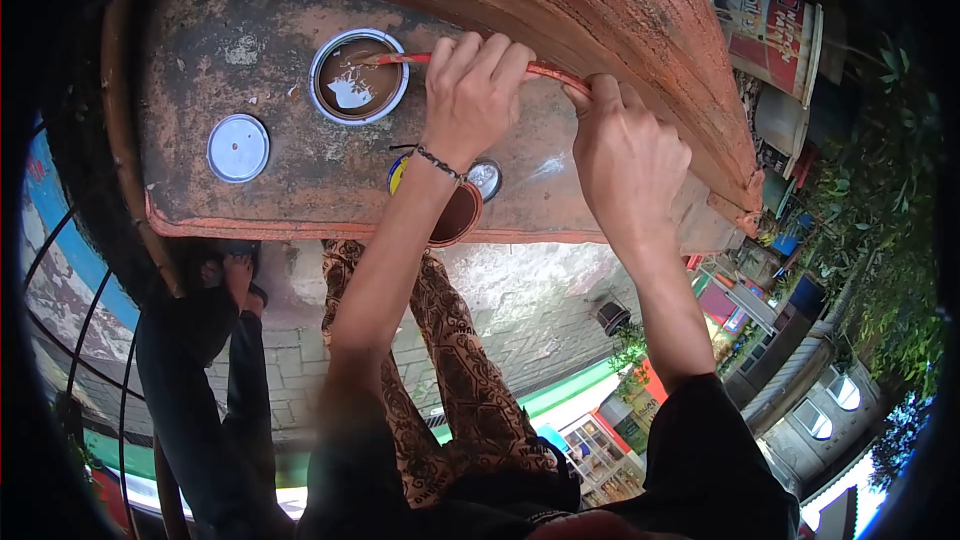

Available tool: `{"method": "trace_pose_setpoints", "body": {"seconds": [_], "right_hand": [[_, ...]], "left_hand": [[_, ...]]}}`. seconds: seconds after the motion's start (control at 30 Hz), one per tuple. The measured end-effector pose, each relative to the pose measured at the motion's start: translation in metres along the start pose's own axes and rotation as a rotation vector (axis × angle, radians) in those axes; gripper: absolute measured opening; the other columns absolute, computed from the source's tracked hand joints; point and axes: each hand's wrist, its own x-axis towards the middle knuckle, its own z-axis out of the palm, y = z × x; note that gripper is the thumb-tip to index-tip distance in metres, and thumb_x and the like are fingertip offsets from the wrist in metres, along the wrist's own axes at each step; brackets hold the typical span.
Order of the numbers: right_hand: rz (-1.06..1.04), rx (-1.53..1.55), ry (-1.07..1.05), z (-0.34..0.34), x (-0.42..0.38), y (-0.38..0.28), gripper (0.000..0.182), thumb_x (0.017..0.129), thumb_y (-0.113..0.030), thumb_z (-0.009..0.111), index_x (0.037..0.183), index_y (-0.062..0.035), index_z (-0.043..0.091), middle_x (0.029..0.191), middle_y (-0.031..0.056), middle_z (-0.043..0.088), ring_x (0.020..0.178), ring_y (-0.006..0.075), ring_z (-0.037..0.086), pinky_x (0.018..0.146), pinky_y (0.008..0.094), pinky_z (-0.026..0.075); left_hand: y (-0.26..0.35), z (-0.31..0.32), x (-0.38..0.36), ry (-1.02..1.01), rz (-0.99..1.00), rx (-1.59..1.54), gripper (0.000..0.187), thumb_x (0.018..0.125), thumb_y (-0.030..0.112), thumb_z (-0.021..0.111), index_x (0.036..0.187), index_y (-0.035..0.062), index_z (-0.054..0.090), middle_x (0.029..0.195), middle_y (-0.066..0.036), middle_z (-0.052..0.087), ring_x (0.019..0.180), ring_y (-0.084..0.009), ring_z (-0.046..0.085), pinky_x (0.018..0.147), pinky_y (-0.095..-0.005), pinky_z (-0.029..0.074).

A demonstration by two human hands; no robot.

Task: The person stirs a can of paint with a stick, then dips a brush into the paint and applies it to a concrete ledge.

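Observation:
My left hand (474, 90), with a dark bracelet on the wrist, is closed around a thin red stick (545, 71). My right hand (630, 140) grips the same stick near its right end. Between the hands the stick looks slightly curved. Its left tip reaches over the rim of an open paint can (317, 90) and touches or dips into the glossy brown paint (378, 98). A round pale lid (238, 148) lies to the left of the can. Partly hidden by my left forearm are a brown cup-like container (460, 212), a shiny round lid (485, 178) and something yellow (398, 172).
The worn tabletop (270, 205) has a reddish edge, and a thick brown wooden piece (600, 20) curves along its far side. Another person's legs in dark trousers (185, 360) are at the left. Buckets (775, 35) and plants (890, 200) stand at the right.

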Motion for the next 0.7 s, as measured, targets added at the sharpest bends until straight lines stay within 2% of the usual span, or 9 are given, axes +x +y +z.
{"method": "trace_pose_setpoints", "body": {"seconds": [0.13,0.3,0.7], "right_hand": [[0.067,0.007,0.04,0.0,-0.001,-0.007,0.032,0.101,-0.037,0.061,0.084,-0.0104,0.058,0.076,0.0074,0.068,0.063,0.027,0.073,0.047,0.0401,0.055],[0.117,0.02,0.061,-0.003,0.002,-0.015,0.031,0.1,-0.038,0.061,0.084,-0.0112,0.059,0.076,0.0065,0.067,0.065,0.0268,0.073,0.048,0.0398,0.055],[0.251,0.063,0.1,0.0,-0.001,-0.028,0.025,0.097,-0.036,0.066,0.092,-0.0122,0.066,0.078,0.008,0.067,0.066,0.0287,0.072,0.052,0.0411,0.055]], "left_hand": [[0.0,-0.001,0.003,0.004,-0.013,0.006,0.018,0.071,-0.001,0.063,0.087,0.0072,0.064,0.081,-0.007,0.057,0.076,-0.0283,0.055,0.069,-0.0406,0.039],[-0.001,-0.001,0.006,0.031,-0.03,-0.001,0.023,0.068,-0.002,0.061,0.088,0.0068,0.064,0.081,-0.007,0.057,0.077,-0.0285,0.055,0.07,-0.041,0.039],[-0.001,-0.004,0.009,0.018,-0.047,-0.006,0.023,0.069,-0.003,0.062,0.089,0.0066,0.064,0.082,-0.007,0.058,0.077,-0.0288,0.055,0.071,-0.0408,0.039]]}}
